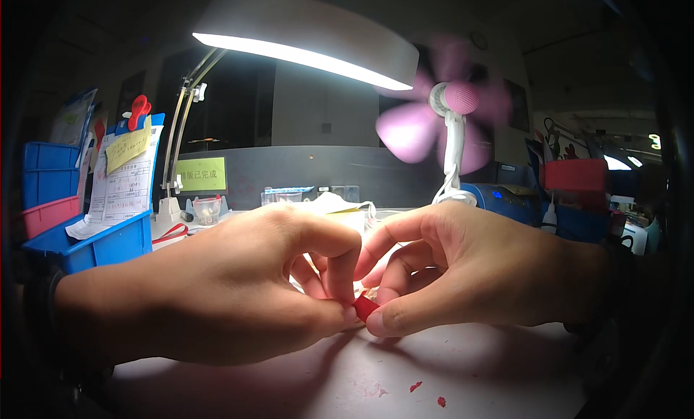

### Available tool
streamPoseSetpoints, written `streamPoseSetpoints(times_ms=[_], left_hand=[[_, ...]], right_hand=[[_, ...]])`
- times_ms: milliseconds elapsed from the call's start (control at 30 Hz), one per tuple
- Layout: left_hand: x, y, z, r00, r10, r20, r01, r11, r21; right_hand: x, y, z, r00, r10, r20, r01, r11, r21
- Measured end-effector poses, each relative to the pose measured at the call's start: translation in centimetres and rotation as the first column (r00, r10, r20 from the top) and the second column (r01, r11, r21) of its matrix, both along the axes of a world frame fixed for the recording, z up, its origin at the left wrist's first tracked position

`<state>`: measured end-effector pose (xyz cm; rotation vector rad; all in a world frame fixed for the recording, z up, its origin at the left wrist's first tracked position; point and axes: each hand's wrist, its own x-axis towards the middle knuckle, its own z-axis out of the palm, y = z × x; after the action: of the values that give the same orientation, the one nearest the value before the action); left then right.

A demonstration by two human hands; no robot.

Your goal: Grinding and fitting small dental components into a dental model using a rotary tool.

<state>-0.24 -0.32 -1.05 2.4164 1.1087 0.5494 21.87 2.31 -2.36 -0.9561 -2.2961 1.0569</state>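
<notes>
My left hand (238, 289) and my right hand (463, 271) meet close above the white worktop (463, 376), fingertips pressed together. Between them sits a small red piece (366, 307), pinched by the thumb and forefinger of both hands. Most of the piece is hidden by the fingers. Tiny red scraps (416, 386) lie on the worktop just below the hands.
A lit desk lamp (303, 40) hangs overhead. A spinning pink fan (452, 112) stands behind the hands. Blue bins (101, 245) with papers on a clipboard (126, 177) are at the left; a red box (575, 175) and a blue bin stand at the right.
</notes>
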Motion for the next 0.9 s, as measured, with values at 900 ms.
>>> streamPoseSetpoints(times_ms=[900], left_hand=[[-1.4,0.5,0.2,0.907,0.248,0.340,-0.124,0.930,-0.347]], right_hand=[[0.8,-0.2,0.1,0.987,-0.014,-0.157,0.006,0.999,-0.054]])
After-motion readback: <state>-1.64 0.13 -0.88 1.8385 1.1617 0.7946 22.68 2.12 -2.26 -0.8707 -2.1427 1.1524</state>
